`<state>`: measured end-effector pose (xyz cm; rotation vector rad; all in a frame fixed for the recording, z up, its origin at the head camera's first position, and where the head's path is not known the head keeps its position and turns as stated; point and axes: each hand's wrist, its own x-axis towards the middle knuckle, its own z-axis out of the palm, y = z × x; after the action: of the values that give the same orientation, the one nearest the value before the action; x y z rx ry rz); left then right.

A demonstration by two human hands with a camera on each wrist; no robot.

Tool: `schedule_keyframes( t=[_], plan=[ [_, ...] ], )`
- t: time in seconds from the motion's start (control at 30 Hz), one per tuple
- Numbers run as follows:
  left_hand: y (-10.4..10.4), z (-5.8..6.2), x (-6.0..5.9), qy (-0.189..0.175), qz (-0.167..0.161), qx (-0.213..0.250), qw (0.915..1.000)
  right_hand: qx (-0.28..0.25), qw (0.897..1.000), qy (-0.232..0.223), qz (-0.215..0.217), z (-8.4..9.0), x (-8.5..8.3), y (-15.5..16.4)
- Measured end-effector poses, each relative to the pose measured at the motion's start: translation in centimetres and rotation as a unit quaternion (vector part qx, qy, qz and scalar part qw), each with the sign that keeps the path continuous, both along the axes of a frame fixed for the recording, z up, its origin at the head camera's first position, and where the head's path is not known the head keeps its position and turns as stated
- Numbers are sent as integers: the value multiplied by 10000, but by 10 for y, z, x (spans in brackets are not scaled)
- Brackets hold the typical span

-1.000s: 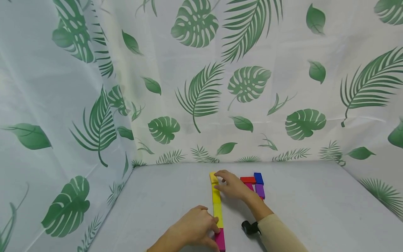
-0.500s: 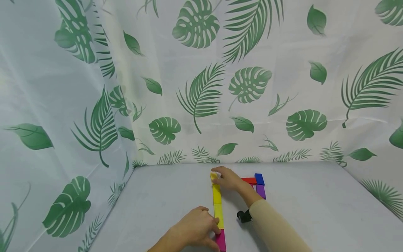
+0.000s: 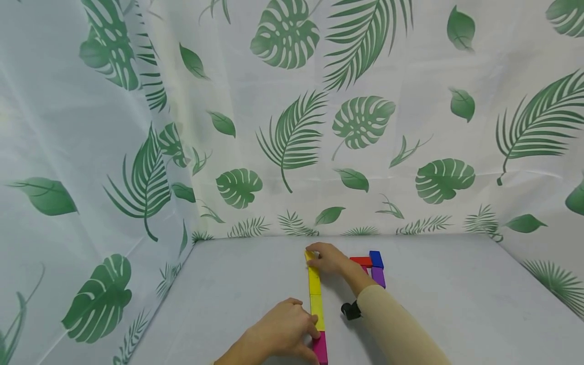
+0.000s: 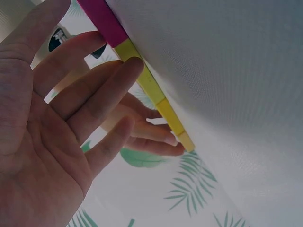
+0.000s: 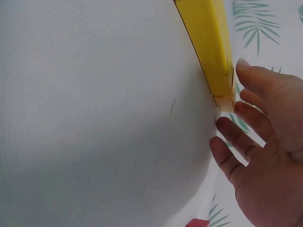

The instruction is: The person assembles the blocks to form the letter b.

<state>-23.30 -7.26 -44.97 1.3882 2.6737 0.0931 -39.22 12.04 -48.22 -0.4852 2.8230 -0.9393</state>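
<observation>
The left hand's (image 3: 286,325) fingers are loose, nearly straight, touching a pink block (image 3: 321,348) and the yellow block (image 3: 317,313) beside it. The right hand's (image 3: 330,258) fingers bend near the end block (image 3: 308,254); I can't tell if they pinch it. Red (image 3: 362,261) and blue blocks (image 3: 376,258) lie right of them.
</observation>
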Motion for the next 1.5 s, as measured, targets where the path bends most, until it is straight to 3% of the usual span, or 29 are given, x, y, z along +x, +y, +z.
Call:
schedule_keyframes(
  t=[0.57, 1.2, 1.5],
  plan=[
    [-1, 0, 1, 443, -277, 1, 9986, -84, 9987, -38, -499, 3, 3, -6],
    [1, 1, 3, 72, 57, -44, 9999, -4, 9981, -76, -611, 0, 2, -4],
    [1, 2, 3, 108, 12, -20, 9999, -55, 9980, -55, -630, -2, 5, -4]
  ],
)
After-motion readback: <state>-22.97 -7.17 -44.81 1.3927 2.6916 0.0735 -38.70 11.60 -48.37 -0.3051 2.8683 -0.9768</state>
